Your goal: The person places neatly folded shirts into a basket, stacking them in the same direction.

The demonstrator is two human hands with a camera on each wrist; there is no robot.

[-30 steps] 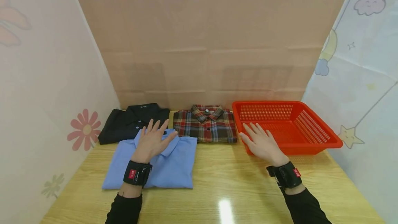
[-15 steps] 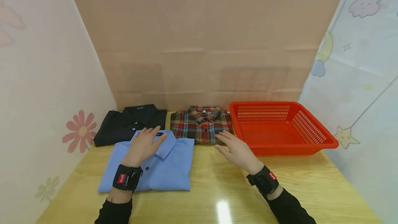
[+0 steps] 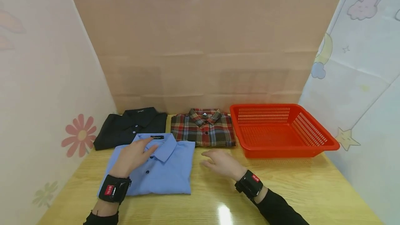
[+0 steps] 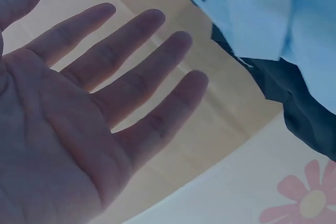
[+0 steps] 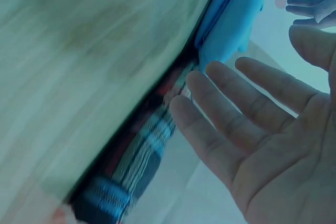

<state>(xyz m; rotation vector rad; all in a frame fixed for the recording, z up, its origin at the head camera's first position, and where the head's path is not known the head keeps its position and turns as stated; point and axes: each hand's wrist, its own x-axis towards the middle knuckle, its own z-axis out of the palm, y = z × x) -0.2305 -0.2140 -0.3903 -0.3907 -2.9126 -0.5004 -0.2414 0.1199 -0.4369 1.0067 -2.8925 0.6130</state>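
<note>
Blue shirt (image 3: 170, 176) lies folded on the near left of the tabletop (image 3: 175, 213), between the two hands as the head view shows them: the left hand (image 3: 130, 158) hangs over its left part, while the right hand (image 3: 223, 163) is off its right edge, above bare wood. So the left hand is the nearer, and the right would have to travel leftward to meet the cloth. The longer side seems to run left to right, though the slant of the view makes that uncertain; the collar (image 3: 168, 148) points to the far side.

Neither grip holds anything. In the left wrist view the fingers are straight and spread, with a gap between them and the fabric; the right wrist view shows the other palm likewise released, fingers extended and slightly parted, clear of the cloth.

Beyond the blue shirt, a black shirt (image 3: 128, 127) sits far left and a plaid shirt (image 3: 203, 131) far centre, just left of a red basket (image 3: 285, 151).
</note>
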